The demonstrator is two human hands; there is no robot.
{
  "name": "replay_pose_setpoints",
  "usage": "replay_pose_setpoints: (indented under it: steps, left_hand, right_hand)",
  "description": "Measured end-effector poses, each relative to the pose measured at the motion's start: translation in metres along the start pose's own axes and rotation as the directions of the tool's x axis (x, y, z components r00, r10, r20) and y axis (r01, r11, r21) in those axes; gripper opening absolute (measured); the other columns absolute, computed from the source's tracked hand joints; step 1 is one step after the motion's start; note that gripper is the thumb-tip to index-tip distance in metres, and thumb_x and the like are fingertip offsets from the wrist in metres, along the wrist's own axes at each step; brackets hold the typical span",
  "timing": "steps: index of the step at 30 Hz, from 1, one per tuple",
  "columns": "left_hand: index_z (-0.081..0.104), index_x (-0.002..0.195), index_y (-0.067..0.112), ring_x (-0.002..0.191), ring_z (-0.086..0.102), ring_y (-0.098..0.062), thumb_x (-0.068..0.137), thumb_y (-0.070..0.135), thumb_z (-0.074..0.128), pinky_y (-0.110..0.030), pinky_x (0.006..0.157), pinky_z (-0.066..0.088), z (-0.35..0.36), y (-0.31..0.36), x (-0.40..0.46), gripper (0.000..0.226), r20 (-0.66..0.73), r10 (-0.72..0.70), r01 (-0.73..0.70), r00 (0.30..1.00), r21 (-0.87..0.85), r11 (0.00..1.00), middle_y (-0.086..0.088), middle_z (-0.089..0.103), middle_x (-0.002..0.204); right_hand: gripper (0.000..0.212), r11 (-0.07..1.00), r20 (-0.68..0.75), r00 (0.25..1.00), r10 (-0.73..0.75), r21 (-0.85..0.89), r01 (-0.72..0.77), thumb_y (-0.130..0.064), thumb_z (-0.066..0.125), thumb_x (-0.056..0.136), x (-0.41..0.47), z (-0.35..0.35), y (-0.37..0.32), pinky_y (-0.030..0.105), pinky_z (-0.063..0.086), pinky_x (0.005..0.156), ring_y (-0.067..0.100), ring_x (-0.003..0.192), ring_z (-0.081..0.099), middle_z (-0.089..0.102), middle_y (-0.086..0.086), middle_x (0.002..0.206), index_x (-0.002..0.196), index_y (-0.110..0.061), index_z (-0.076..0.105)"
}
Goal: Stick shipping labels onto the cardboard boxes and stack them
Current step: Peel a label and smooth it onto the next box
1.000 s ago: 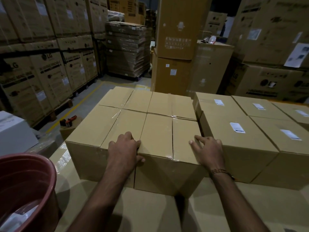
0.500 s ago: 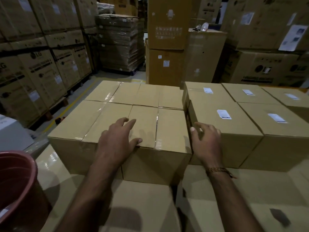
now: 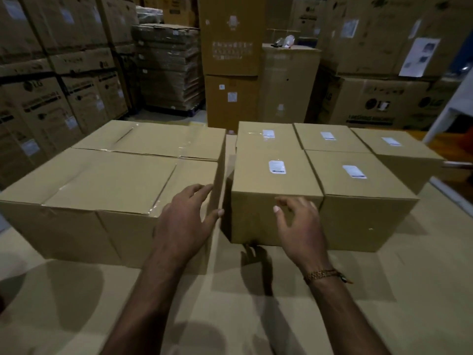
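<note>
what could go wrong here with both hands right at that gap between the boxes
1. The left hand lies on the corner of the unlabelled box, beside the narrow gap; closing the boxes together could pinch fingers.
2. The right hand is open in front of the labelled box, gripping nothing; a one-sided pull might skew it against its neighbour.

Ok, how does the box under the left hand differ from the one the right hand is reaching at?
The left box shows no shipping label on its top; the right box has a white label stuck there. The left box looks wider, with shiny clear tape along its seams; the right box looks narrower and its top plainer. The left hand rests at the left box's near corner; the right hand is open in front of the right box. Both are plain brown cardboard, closed, standing side by side with a narrow gap.
</note>
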State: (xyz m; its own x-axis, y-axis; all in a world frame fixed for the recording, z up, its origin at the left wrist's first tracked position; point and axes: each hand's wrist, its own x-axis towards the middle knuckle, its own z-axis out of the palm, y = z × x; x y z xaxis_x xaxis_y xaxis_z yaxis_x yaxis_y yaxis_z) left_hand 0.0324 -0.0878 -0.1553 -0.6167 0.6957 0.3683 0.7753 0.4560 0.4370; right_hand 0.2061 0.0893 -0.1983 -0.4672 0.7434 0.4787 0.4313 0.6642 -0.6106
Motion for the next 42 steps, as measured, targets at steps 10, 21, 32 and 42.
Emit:
replay_pose_setpoints:
  steps: [10,21,32,42]
  left_hand:
    - [0.046,0.158,0.03,0.137,0.051,-0.019,0.098,0.052,0.066,-0.042,0.106,0.048,0.034,0.074,0.001,0.067,0.046,0.136,-0.136,0.99,-0.011,0.991,0.003,0.051,0.154]
    - [0.046,0.157,0.032,0.137,0.05,-0.014,0.097,0.052,0.067,-0.04,0.11,0.047,0.078,0.124,-0.003,0.066,0.073,0.251,-0.245,0.965,-0.085,0.966,0.007,0.053,0.153]
    - [0.055,0.151,0.029,0.139,0.048,-0.024,0.096,0.055,0.066,-0.046,0.11,0.044,0.115,0.112,0.051,0.062,-0.017,-0.004,0.004,1.0,0.024,1.0,-0.002,0.054,0.152]
    - [0.058,0.149,0.028,0.148,0.038,-0.029,0.1,0.053,0.062,-0.055,0.115,0.037,0.134,0.086,0.08,0.055,0.012,-0.185,0.185,0.983,-0.016,0.983,-0.007,0.046,0.16]
  right_hand:
    - [0.026,0.989,-0.024,0.998,0.051,-0.141,-0.054,-0.029,0.062,0.102,-0.009,-0.079,0.048,0.039,0.051,0.096,0.02,0.113,0.056,0.068,-0.003,0.116,0.124,-0.02,0.072]
    - [0.029,0.969,-0.044,0.986,0.161,-0.181,-0.166,-0.033,0.059,0.104,-0.037,-0.123,0.089,0.033,0.05,0.093,0.006,0.116,0.05,0.064,-0.013,0.122,0.132,-0.03,0.068]
    - [0.028,0.984,0.084,0.996,-0.025,-0.171,0.039,-0.032,0.06,0.104,0.033,-0.115,0.105,0.04,0.053,0.094,0.014,0.117,0.052,0.065,-0.007,0.119,0.129,-0.026,0.068]
    - [0.061,0.884,0.35,0.926,-0.144,-0.376,0.279,-0.049,0.066,0.098,0.09,-0.054,0.1,0.044,0.034,0.117,0.028,0.147,0.033,0.047,0.005,0.154,0.154,-0.031,0.048]
